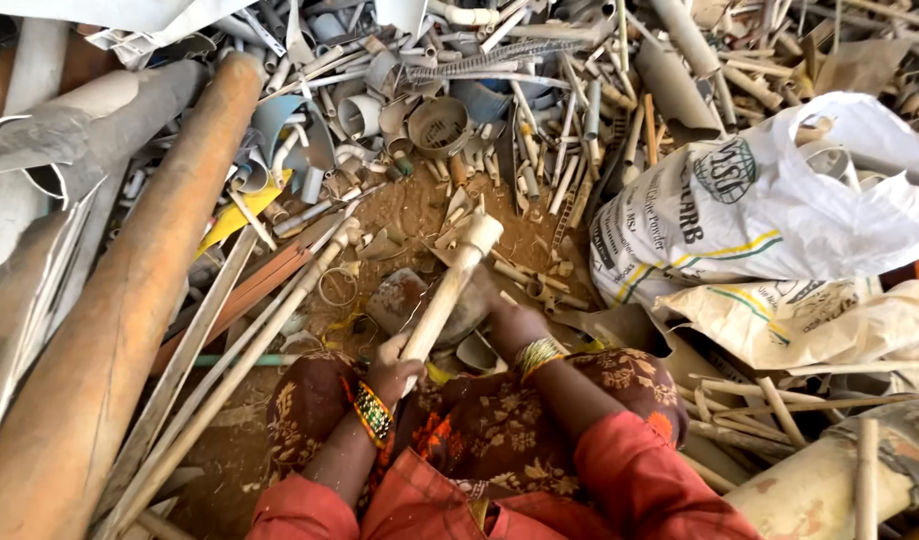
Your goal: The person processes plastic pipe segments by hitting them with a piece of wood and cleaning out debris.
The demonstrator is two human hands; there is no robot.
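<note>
My left hand (392, 366) grips the lower end of a pale plastic pipe (452, 284) that slants up and to the right, ending in a wider socket. Just right of the pipe, my right hand (504, 316) reaches down onto something on the ground; what it holds is hidden behind the pipe and my wrist. A flat grey stone (400, 300) lies on the brown dirt right beside the pipe. Both wrists wear bangles above my patterned skirt.
A thick brown pipe (130, 300) and several thin long pipes (240, 350) slant along the left. A heap of broken pipe pieces (500, 110) fills the far side. White printed sacks (760, 220) lie at the right, and a dirty pipe (830, 480) at lower right.
</note>
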